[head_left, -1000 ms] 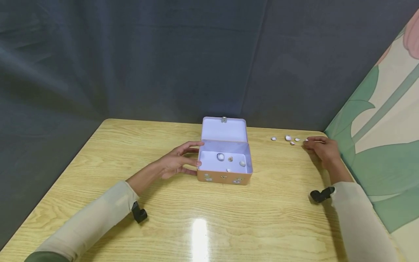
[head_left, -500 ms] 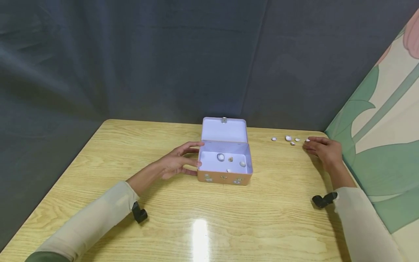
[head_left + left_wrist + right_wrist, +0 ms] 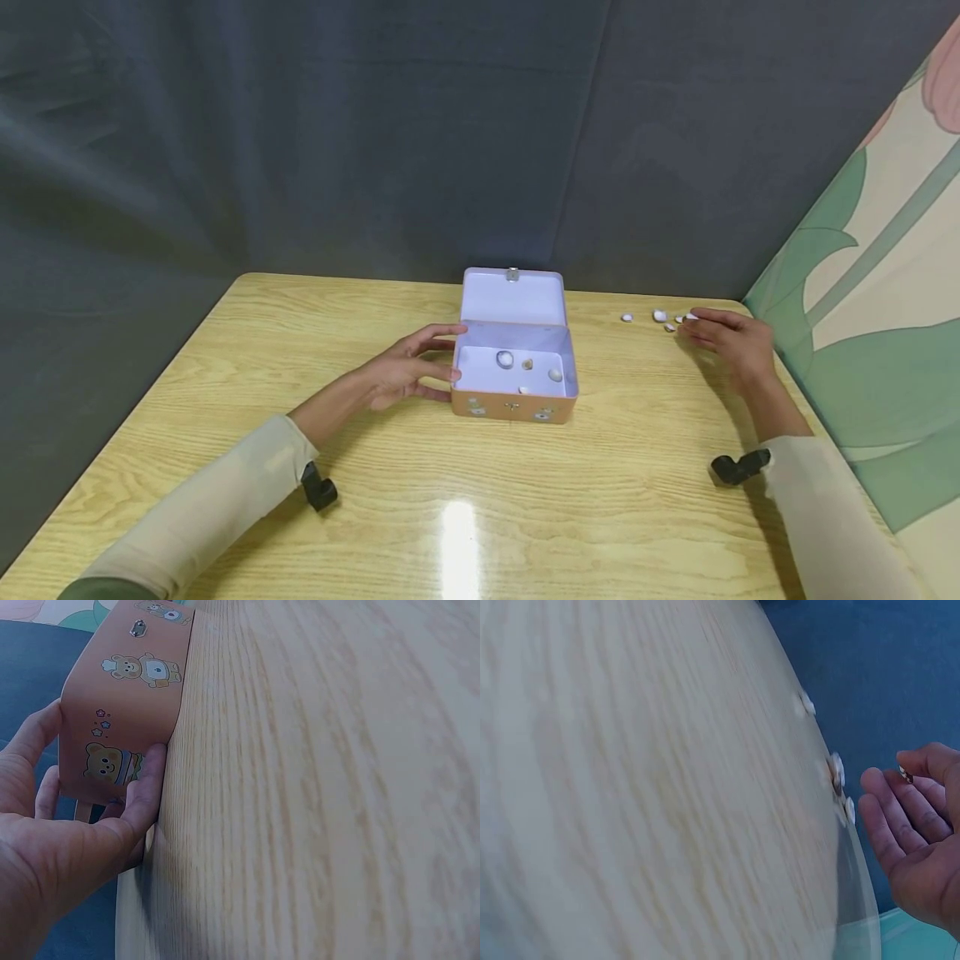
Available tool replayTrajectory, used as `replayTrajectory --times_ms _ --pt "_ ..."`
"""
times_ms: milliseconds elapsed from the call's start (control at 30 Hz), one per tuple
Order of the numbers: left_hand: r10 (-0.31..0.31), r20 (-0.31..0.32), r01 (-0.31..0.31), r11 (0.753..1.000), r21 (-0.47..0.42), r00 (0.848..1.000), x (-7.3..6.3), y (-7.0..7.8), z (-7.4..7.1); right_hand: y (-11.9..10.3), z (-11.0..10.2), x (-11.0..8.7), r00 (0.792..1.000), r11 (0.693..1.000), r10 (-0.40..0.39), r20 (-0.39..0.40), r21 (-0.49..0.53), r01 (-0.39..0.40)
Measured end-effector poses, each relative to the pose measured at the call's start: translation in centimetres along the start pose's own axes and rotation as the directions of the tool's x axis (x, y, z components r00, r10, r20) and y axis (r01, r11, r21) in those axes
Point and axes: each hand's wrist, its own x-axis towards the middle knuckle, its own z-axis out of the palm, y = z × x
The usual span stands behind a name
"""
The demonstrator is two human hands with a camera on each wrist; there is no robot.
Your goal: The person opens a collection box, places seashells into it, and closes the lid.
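Observation:
My left hand point(image 3: 405, 367) rests against the left end of an open tin box point(image 3: 513, 407), its spread fingers touching the rim and side. In the left wrist view, the tin box point(image 3: 124, 682) shows an orange wall printed with bears, and fingertips meet its end. Several small seashells lie inside, among them a round grey-white seashell point(image 3: 505, 359) and a brownish one point(image 3: 528, 364). On the right, my right hand point(image 3: 731, 346) pinches a small seashell point(image 3: 905, 774) between thumb and finger. Just left of it on the table lie several pale seashells, such as this larger seashell point(image 3: 659, 316).
The tin's lid point(image 3: 513, 298) stands raised at the back, its clasp on top. A dark curtain point(image 3: 420, 133) hangs behind the wooden table point(image 3: 375, 517). A flower-patterned cloth point(image 3: 885, 317) borders the right side.
My right hand picks up the rightmost seashell and shifts slightly left with it, towards the other seashells. The left hand and the tin box stay in place.

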Motion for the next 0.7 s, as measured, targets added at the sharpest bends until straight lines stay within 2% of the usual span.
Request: replayTrajectory --times_ms 700 --pt "0.016 0.017 -0.017 1.000 0.008 1.000 -0.1 -0.2 -0.2 -0.1 3.9 -0.8 0.995 0.986 -0.018 0.098 -0.163 0.034"
